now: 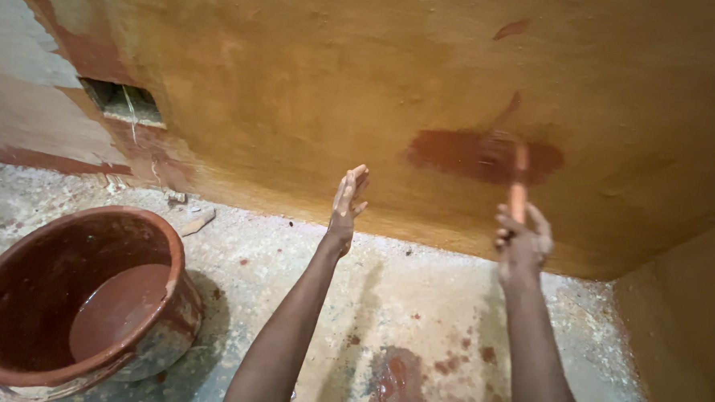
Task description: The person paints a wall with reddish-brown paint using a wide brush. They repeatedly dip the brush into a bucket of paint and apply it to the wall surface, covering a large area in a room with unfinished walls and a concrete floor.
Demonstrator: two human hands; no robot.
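My right hand (521, 239) is raised and grips the orange handle of a paintbrush (519, 184), whose blurred head presses on the ochre wall (315, 78). Around the brush head spreads a wet red-brown patch of paint (472, 155). My left hand (347, 204) is lifted near the wall, fingers together and straight, palm turned toward the right, holding nothing. It does not clearly touch the wall.
A large round basin (16, 287) with red-brown paint pooled inside stands on the floor at the lower left. Red drips stain the pale gritty floor (390, 379). A small rectangular hole (125, 102) opens in the wall at upper left. A side wall (682, 320) closes the right.
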